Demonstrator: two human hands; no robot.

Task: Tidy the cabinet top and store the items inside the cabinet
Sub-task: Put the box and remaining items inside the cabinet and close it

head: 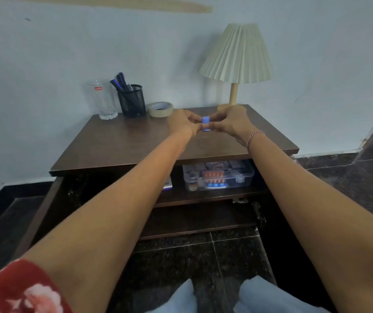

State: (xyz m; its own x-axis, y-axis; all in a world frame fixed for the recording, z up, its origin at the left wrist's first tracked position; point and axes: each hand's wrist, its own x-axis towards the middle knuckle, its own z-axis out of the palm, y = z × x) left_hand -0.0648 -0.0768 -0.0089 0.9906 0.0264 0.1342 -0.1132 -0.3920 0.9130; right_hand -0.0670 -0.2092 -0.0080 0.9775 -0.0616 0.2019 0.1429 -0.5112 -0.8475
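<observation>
The dark cabinet top is seen, a lamp standing back right, and a clear box shelved inside below. Above the top's middle, a small blue cylinder is pinched between the left hand and right hand.

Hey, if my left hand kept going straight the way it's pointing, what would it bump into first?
Probably the right hand, pinching the small blue cylinder the left hand holds, from the opposite side. Past that, maybe the lamp base; depth is unclear.

Lamp base partly behind right hand
</observation>
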